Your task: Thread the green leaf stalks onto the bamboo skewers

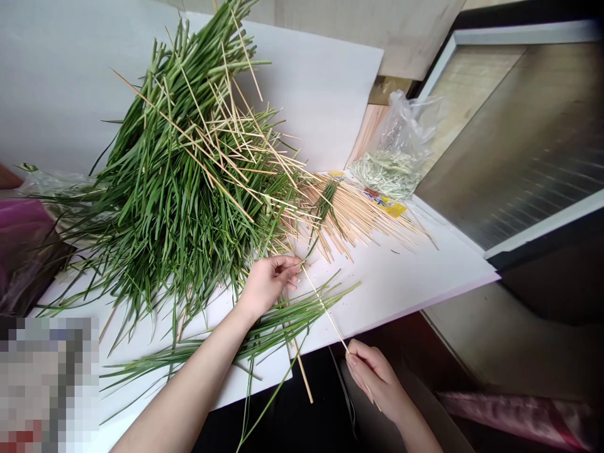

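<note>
My right hand (375,377) is closed around the lower part of a thin bamboo skewer (336,327), which slants up and to the left. At the skewer's upper end, my left hand (271,283) pinches a green chive (310,248) between thumb and fingers; whether it also grips the skewer tip is unclear. Small pale marks show along the middle of the skewer. Beneath the left wrist and the skewer lies a loose bunch of long chives (283,318). Another bamboo skewer (302,371) sticks out past the table's front edge below this bunch.
A tall heap of chives (174,170) with scattered skewers on top covers the left of the white table (406,264). Many skewers (363,214) lie fanned behind my hands, with a small chive bundle (325,200) on them. A clear plastic bag (396,151) stands by the framed glass panel (519,138).
</note>
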Tool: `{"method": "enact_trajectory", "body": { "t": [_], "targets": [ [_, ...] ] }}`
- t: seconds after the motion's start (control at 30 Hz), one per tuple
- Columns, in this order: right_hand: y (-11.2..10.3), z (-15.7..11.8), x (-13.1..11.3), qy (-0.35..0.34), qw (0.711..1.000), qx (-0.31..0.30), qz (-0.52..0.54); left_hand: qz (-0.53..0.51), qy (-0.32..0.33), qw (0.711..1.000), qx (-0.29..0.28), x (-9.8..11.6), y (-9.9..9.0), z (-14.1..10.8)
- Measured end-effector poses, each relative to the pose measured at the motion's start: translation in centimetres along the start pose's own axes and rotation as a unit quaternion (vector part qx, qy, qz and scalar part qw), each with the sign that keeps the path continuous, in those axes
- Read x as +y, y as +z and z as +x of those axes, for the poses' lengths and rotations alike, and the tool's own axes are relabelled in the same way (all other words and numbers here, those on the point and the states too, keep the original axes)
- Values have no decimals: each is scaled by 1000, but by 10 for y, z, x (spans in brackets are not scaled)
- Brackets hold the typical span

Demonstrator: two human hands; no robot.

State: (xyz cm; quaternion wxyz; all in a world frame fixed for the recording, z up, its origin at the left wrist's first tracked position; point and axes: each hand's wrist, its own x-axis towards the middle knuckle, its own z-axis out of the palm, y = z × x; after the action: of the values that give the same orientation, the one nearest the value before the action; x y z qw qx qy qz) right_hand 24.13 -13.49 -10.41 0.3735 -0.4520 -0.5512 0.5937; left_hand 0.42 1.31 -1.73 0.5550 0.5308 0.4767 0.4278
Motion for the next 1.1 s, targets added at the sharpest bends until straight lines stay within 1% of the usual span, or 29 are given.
{"method": "enact_trajectory", "body": {
  "t": [0.7, 1.1],
  "targets": [
    [0, 0, 1, -2, 1000, 4, -9, 0, 2, 1000, -4, 0, 0, 0],
    [-1, 0, 3, -3, 1000, 2, -7, -4, -8, 1000, -6, -1, 0, 0]
  ]
}}
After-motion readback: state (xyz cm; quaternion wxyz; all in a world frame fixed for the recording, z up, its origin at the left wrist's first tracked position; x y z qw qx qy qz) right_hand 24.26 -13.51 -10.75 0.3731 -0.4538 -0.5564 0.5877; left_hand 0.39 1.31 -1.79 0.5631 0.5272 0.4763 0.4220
